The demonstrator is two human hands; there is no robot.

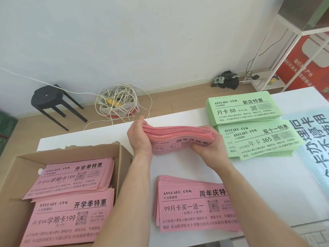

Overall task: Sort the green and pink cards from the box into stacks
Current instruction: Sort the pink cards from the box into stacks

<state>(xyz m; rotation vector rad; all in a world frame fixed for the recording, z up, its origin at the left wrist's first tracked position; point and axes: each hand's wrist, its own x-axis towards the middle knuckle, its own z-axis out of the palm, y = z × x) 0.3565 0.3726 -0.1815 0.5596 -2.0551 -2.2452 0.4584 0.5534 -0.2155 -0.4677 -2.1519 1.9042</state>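
Note:
Both hands hold a thick bundle of pink cards (pixel 178 136) above the middle of the white table (pixel 99 138). My left hand (pixel 138 135) grips its left end and my right hand (pixel 208 148) grips its right end, and the bundle sags and bends between them. A pink stack (pixel 192 209) lies on the table just below, partly hidden by my right forearm. Two green stacks lie at the right: a far one (pixel 242 107) and a nearer, fanned one (pixel 261 141). The cardboard box (pixel 122 157) at the left holds two more pink piles (pixel 71 177).
A bluish printed sheet (pixel 313 150) covers the table's right side. On the floor beyond stand a black stool (pixel 51 100), a small box tangled with white cable (pixel 117 104), dark cloth (pixel 226 79) and a white frame stand (pixel 277 50) with a red poster.

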